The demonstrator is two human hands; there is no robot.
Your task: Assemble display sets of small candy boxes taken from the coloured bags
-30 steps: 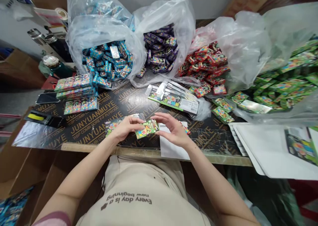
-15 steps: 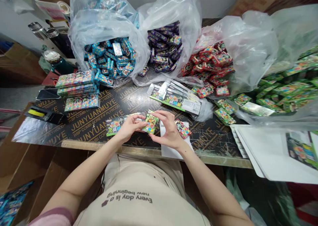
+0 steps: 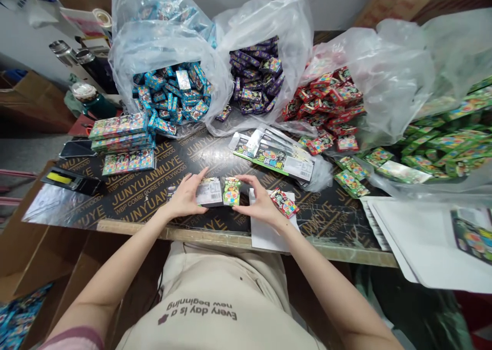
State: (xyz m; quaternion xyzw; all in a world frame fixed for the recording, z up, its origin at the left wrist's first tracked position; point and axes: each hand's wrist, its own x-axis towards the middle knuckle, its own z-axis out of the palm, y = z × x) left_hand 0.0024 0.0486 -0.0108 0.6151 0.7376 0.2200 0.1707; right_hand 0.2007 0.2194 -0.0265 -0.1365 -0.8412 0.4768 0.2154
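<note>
My left hand grips a flat printed pouch, its pale back side facing up, over the table's near edge. My right hand pinches a small green box and holds it against the pouch's right end. A small red box lies on a white sheet just right of my right hand. Both hands are closed on what they hold.
Clear plastic bags at the back hold blue boxes, purple boxes, red boxes and green boxes. Flat pouches lie mid-table. Filled packs are stacked at left, beside a phone and a black-yellow tool. White sheets sit right.
The green box was turned upright and brought to the pouch's end. My left hand lifted the pouch and flipped it pale side up. Both hands shifted slightly away from me.
</note>
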